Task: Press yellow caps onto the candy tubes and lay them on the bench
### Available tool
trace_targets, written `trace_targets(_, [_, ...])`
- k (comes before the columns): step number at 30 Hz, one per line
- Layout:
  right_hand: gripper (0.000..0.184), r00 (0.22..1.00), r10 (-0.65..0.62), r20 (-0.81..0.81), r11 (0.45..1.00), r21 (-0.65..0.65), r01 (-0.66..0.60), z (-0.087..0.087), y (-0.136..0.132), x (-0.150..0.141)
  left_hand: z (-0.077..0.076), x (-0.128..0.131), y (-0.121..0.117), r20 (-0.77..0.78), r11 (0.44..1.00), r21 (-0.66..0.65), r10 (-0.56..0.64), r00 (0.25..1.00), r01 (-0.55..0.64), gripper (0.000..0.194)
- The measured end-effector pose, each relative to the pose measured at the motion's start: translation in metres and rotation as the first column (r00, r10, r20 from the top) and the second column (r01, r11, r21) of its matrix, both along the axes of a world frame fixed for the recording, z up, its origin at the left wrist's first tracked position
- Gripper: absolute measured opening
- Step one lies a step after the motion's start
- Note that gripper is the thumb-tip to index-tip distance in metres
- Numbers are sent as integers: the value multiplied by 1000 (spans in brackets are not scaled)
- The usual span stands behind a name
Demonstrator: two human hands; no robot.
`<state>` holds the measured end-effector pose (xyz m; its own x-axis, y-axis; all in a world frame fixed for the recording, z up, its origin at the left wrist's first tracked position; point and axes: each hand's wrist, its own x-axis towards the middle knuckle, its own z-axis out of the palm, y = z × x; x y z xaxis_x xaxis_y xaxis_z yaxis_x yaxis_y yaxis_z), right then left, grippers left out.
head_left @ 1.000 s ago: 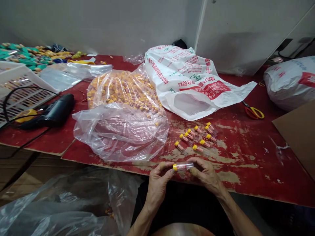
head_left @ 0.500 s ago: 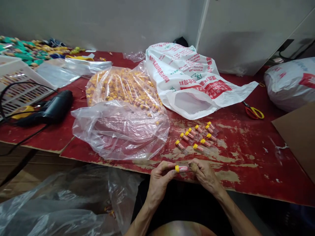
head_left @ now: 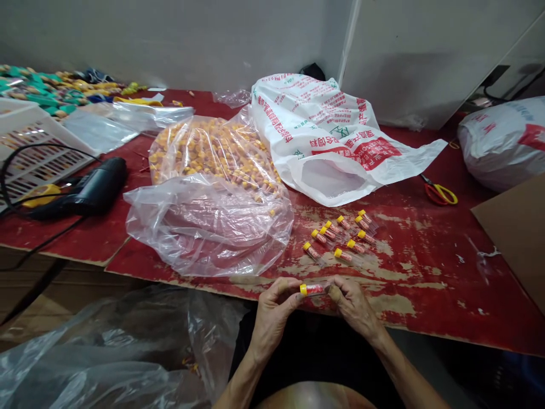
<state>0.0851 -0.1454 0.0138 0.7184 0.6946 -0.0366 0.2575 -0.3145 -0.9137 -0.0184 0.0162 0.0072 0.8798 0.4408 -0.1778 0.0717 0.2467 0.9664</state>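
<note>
I hold a small clear tube with a yellow cap (head_left: 313, 289) level at the table's front edge. My left hand (head_left: 275, 315) pinches its capped end and my right hand (head_left: 353, 307) pinches the other end. Just beyond my hands, several more yellow-capped tubes (head_left: 340, 236) lie in a loose cluster on the worn red table (head_left: 426, 272). To the left of the cluster, a big clear plastic bag (head_left: 213, 193) lies open toward me, with a heap of yellow-capped tubes in its far half.
A white printed sack (head_left: 327, 136) lies open behind the cluster. Red-and-yellow scissors (head_left: 438, 193) rest at the right, near another white sack (head_left: 502, 142) and a cardboard sheet (head_left: 517, 227). A black heat gun (head_left: 91, 190) and a white basket (head_left: 29, 147) are at the left.
My hands have drawn closer together on the tube, so less of its clear body shows between my fingers. The view has shifted slightly.
</note>
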Motion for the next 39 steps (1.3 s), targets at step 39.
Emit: trace_targets(39, [16,793,187,580,675,-662,325,32,-107,41,-16,12,2,-23,998,43,48,999,-47,23])
